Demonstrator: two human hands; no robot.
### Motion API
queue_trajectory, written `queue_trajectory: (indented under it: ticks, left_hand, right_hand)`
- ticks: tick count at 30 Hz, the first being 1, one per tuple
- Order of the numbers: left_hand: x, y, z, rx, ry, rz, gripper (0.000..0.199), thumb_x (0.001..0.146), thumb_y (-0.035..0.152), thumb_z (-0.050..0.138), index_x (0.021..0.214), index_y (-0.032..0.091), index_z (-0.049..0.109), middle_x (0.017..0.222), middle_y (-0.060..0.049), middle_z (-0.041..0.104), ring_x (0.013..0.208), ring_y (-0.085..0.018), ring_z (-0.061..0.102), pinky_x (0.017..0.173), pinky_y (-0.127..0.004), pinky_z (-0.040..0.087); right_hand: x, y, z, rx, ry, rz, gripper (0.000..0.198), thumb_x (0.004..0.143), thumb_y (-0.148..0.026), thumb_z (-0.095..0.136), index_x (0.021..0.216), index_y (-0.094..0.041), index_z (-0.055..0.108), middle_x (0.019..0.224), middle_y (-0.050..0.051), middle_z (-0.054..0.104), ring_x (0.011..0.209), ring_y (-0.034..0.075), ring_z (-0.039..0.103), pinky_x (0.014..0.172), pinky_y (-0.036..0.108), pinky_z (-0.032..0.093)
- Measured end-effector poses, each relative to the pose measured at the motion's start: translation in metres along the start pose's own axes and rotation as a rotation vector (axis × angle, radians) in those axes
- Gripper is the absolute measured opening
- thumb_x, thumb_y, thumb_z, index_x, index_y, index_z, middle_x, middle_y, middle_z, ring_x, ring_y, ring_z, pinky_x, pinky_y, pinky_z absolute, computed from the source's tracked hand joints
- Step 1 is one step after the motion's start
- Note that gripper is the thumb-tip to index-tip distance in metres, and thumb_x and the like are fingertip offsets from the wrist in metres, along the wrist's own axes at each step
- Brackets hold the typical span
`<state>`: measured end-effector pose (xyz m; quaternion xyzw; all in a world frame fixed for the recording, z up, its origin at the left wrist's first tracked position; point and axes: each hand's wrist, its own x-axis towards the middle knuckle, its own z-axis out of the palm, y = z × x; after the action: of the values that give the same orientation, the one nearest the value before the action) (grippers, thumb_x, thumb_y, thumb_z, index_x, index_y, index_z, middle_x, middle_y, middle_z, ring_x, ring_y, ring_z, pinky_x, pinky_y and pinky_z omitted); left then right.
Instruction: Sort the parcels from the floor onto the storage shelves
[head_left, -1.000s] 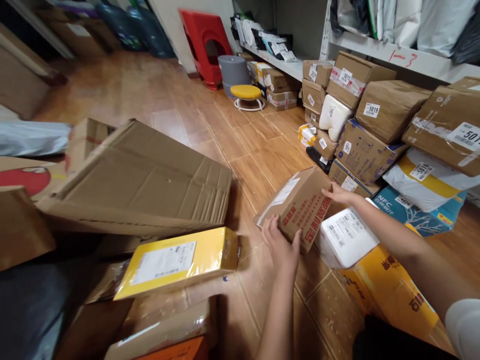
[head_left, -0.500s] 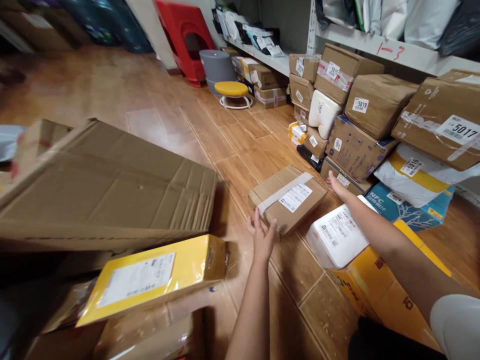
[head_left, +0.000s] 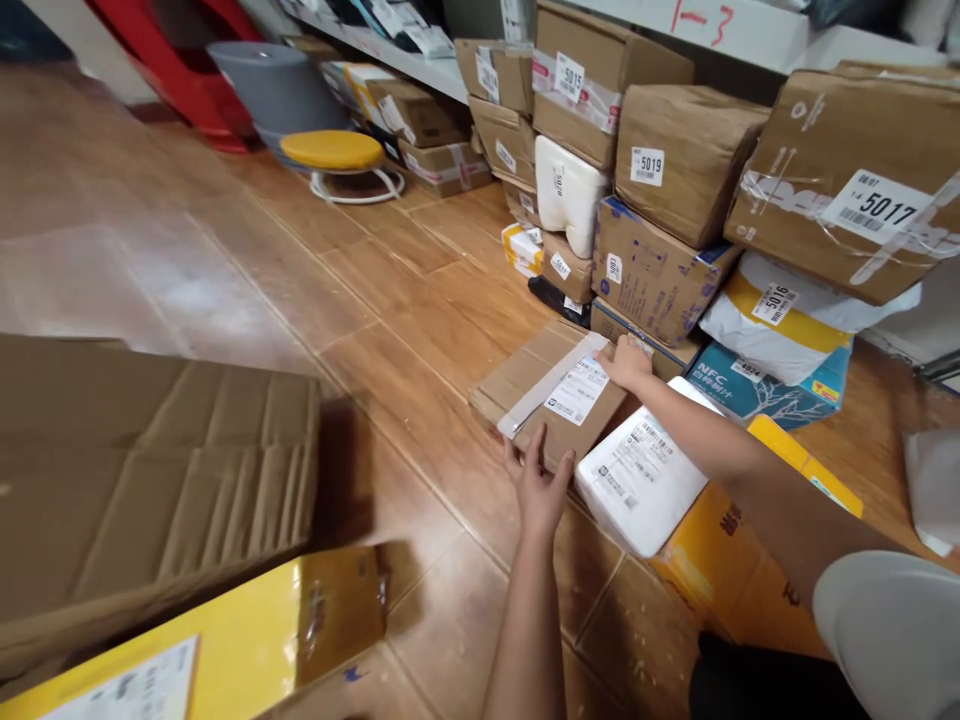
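A flat brown cardboard box (head_left: pixel 517 385) lies on the wooden floor, with a strip of pale tape and a white shipping label across its top. At its near edge is my left hand (head_left: pixel 540 490), fingers spread and fingertips against the box. My right hand (head_left: pixel 628 365) is at the box's far right corner, its fingers bent over the edge; some fingertips are hidden. Just under my right forearm sits a white labelled package (head_left: pixel 637 465), beside an orange carton (head_left: pixel 720 560).
Numbered parcels are stacked at the right, including a box marked 5017 (head_left: pixel 840 180) and a teal carton (head_left: pixel 772 385). A large cardboard box (head_left: pixel 150 460) and a yellow box (head_left: pixel 247 630) stand at the left. Farther back is a yellow-topped stool (head_left: pixel 330 150).
My right hand has come in from beside the box to its far right corner. My left hand has moved closer against the near edge. The view has shifted right and down.
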<state>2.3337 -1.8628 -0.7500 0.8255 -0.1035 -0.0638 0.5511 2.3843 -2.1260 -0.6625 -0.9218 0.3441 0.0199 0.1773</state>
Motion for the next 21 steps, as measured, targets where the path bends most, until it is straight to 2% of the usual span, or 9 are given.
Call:
queue_trajectory:
  ticks: [3,8,13,16,18,21]
  left_hand:
    - [0.0,0.006,0.001,-0.067,-0.018,-0.055,0.061,0.085,0.042,0.076,0.143,0.029,0.061,0.174,-0.009,0.009,0.164,-0.034,0.016,0.125,-0.047,0.039]
    - [-0.002,0.008,-0.002,-0.106,-0.014,-0.081,0.062,0.081,0.041,0.079,0.14,0.028,0.063,0.175,-0.01,0.011,0.163,-0.035,0.017,0.127,-0.047,0.035]
    - [-0.005,0.021,0.008,-0.099,0.017,-0.08,0.065,0.083,0.036,0.075,0.145,0.023,0.06,0.175,-0.013,0.01,0.163,-0.034,0.017,0.131,-0.043,0.024]
    - [-0.019,0.042,0.019,-0.082,-0.008,-0.169,0.062,0.086,0.028,0.07,0.147,0.019,0.058,0.175,-0.016,0.015,0.164,-0.033,0.015,0.131,-0.044,0.023]
    - [-0.032,0.058,0.028,-0.058,-0.067,-0.213,0.062,0.087,0.022,0.069,0.147,0.022,0.058,0.175,-0.014,0.018,0.165,-0.031,0.01,0.132,-0.047,0.022]
    - [-0.043,0.078,0.044,-0.014,-0.169,-0.239,0.068,0.086,0.016,0.07,0.152,0.02,0.055,0.177,-0.019,0.011,0.165,-0.033,0.006,0.133,-0.048,0.016]
  right_hand:
    - [0.008,0.008,0.006,0.015,0.02,-0.017,0.058,0.098,-0.057,0.065,0.133,-0.012,0.056,0.142,0.022,0.06,0.128,0.035,0.058,0.113,0.053,0.044]
    - [0.012,0.017,0.021,0.032,0.047,-0.041,0.045,0.101,-0.044,0.066,0.138,-0.019,0.06,0.142,0.012,0.06,0.124,0.028,0.062,0.105,0.053,0.055]
    - [0.007,0.023,0.012,0.009,0.031,-0.038,0.046,0.101,-0.045,0.067,0.138,-0.019,0.06,0.143,0.012,0.06,0.125,0.028,0.062,0.106,0.054,0.054]
    - [-0.004,0.025,0.0,-0.022,-0.016,-0.055,0.054,0.103,-0.052,0.059,0.141,-0.014,0.058,0.147,0.019,0.057,0.132,0.033,0.058,0.111,0.056,0.049]
    - [-0.01,0.032,-0.009,-0.071,-0.053,-0.048,0.062,0.105,-0.055,0.048,0.141,-0.006,0.058,0.145,0.03,0.056,0.134,0.037,0.057,0.11,0.055,0.048]
    - [-0.009,0.052,-0.025,-0.234,-0.058,-0.046,0.065,0.105,-0.058,0.042,0.137,-0.005,0.062,0.134,0.031,0.065,0.125,0.036,0.066,0.102,0.048,0.053]
